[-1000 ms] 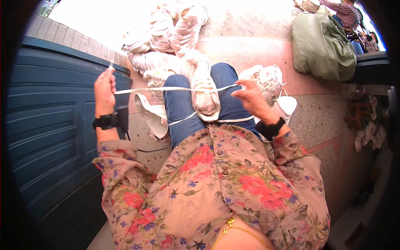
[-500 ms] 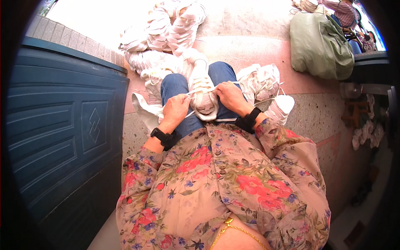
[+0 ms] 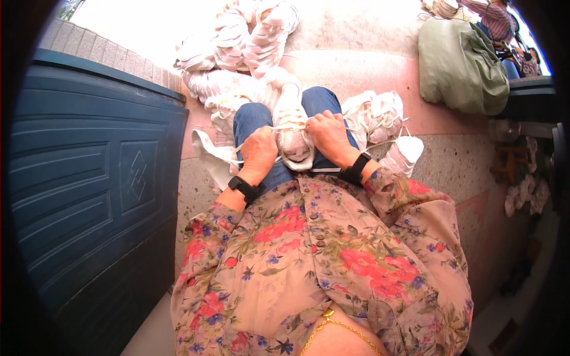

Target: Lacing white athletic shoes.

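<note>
Between my knees sits a pale white shoe upper [image 3: 295, 145], its rounded toe end nearest me and laces crossing its front. My left hand [image 3: 259, 149] is closed at the upper's left side, knuckles up, gripping a white shoelace. On the other side my right hand [image 3: 329, 137] pinches the shoelace [image 3: 290, 126] too, and the lace spans the upper between both hands. My fingertips are partly hidden behind the knuckles. Past the upper, more white uppers [image 3: 282, 83] run in a linked chain toward the far pile.
A heap of stacked white uppers [image 3: 255, 35] lies ahead. Loose laced uppers [image 3: 380, 115] and a single white upper [image 3: 405, 153] lie beside my right knee. A blue panelled door [image 3: 89, 160] stands left. Far right are a green sack [image 3: 460, 68], a seated person [image 3: 496, 21] and a wooden stool [image 3: 510, 163].
My left hand has turned slightly and come closer to the upper's side. My right hand stays on the lace in nearly the same place. The whole view has shifted slightly.
</note>
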Available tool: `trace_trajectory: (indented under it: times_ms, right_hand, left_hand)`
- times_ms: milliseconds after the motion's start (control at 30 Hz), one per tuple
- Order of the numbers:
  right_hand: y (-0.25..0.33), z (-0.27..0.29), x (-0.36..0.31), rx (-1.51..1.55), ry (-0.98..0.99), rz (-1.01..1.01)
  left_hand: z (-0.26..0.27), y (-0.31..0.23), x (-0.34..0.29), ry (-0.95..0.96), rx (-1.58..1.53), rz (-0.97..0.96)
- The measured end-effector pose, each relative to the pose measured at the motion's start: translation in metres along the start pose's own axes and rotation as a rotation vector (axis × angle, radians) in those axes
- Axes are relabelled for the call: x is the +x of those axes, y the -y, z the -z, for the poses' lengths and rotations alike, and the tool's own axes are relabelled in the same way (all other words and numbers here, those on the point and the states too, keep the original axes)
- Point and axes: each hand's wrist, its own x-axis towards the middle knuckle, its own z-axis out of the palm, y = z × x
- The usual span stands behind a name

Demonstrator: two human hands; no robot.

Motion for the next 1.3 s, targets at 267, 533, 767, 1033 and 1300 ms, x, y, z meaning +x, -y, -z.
trace_trajectory:
  times_ms: [267,533,767,1033,1300]
  right_hand:
    - [0.003,0.006,-0.004,-0.067,-0.045,-0.027]
    - [0.013,0.014,-0.011,-0.129,0.02,-0.012]
    - [0.006,0.0,-0.014,0.029,-0.077,-0.053]
    - [0.017,0.014,-0.004,-0.196,-0.002,0.164]
    - [0.008,0.013,0.014,-0.194,0.108,0.289]
  left_hand:
    - [-0.004,-0.003,0.006,-0.034,0.24,-0.281]
    - [0.014,-0.03,-0.015,-0.149,0.374,-0.281]
    - [-0.006,-0.013,-0.015,-0.109,0.137,-0.184]
    - [0.017,-0.004,0.006,-0.146,0.101,-0.246]
    - [0.015,0.004,0.029,0.032,0.273,-0.37]
